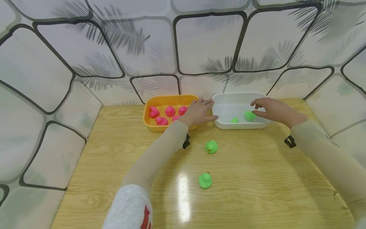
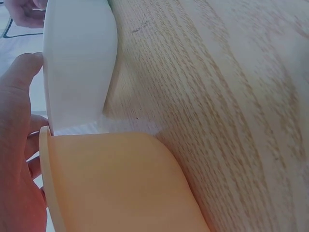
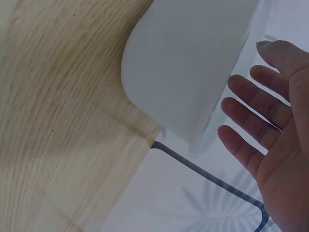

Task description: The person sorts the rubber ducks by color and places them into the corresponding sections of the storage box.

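while the head view shows the left hand (image 1: 198,113) stretched over the right end of the orange tray (image 1: 155,128) toward the white tray (image 1: 240,126), a downward lean of that wrist could tip the orange tray and unsettle the pink ducks (image 1: 170,111) inside. the right hand (image 1: 273,109) hangs over the white tray's right end, close to one green duck (image 1: 249,115) in it; a careless sweep might topple that one or the half-hidden duck (image 1: 234,120) beside it. a middle duck (image 1: 211,146) and a near duck (image 1: 205,180), both green, sit on the table (image 1: 251,190), where a dragging left sleeve (image 1: 158,156) could bump them.

in the left wrist view, the thumb reaches the white tray's rim and the other fingers lie partly hidden behind the orange rim; if they snag, either tray could slide. the hand looks loosely spread, grasping nothing visible; firm contact i cannot tell.

in the right wrist view, the fingers are well spread, slightly bent, holding nothing, near the white rim.
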`<move>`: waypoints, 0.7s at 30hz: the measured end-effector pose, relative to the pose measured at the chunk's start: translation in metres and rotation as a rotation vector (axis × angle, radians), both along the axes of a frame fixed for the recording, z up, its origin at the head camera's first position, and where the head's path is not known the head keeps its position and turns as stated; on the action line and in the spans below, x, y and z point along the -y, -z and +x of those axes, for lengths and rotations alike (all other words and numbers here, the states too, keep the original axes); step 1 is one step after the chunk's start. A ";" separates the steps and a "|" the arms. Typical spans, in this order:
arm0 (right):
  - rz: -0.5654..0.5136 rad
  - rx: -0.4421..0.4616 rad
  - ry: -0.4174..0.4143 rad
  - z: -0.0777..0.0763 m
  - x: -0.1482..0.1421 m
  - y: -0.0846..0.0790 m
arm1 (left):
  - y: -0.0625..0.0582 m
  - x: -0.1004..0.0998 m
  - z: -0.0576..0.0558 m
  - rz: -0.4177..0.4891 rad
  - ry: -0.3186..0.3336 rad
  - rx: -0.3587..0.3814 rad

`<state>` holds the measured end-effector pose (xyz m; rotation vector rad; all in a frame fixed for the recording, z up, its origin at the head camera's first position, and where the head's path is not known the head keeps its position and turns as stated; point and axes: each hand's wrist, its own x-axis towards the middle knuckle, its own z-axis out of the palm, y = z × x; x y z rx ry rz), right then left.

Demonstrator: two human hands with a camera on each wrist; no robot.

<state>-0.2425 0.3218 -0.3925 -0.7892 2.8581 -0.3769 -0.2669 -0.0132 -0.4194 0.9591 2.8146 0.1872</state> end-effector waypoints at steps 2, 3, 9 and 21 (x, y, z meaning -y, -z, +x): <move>-0.002 0.005 -0.003 0.003 -0.001 0.000 | 0.001 0.000 0.000 -0.009 0.000 0.002; 0.000 0.001 -0.007 0.004 -0.001 0.000 | 0.001 -0.001 0.000 -0.011 -0.001 0.003; -0.021 -0.029 -0.001 0.016 0.002 -0.003 | 0.001 -0.001 0.000 -0.001 -0.003 -0.001; -0.044 -0.088 -0.051 0.049 0.017 0.000 | 0.001 -0.001 0.000 -0.006 0.001 0.003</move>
